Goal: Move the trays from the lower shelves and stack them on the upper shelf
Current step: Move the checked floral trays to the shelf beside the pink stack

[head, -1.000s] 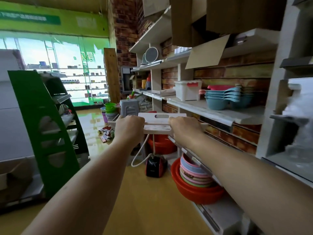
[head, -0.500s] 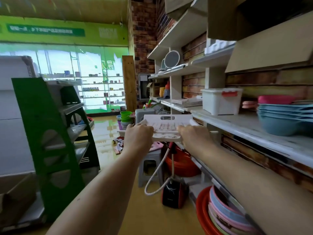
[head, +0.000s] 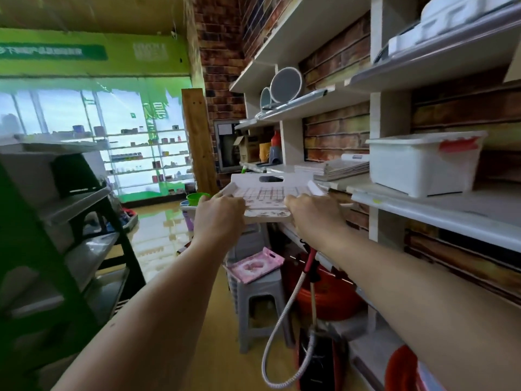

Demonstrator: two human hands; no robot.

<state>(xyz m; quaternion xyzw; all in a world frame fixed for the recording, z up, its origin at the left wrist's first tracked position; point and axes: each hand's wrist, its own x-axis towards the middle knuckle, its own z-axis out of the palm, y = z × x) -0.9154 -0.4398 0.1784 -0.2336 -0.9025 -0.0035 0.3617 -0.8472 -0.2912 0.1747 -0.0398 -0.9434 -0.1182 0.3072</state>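
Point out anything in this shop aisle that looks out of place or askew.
A pink tray lies tilted on the grey stool in the aisle, one corner past the seat edge, not on any shelf. A white hose loops loosely over the floor beside it. The white tray held in both hands looks level.

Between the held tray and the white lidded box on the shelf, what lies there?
A stack of flat trays on the shelf, in the head view.

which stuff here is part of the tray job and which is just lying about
Job: tray, gripped by left hand and right hand; stacked trays on shelf.
Lying about: white bin, grey stool, pink tray, round mirrors.
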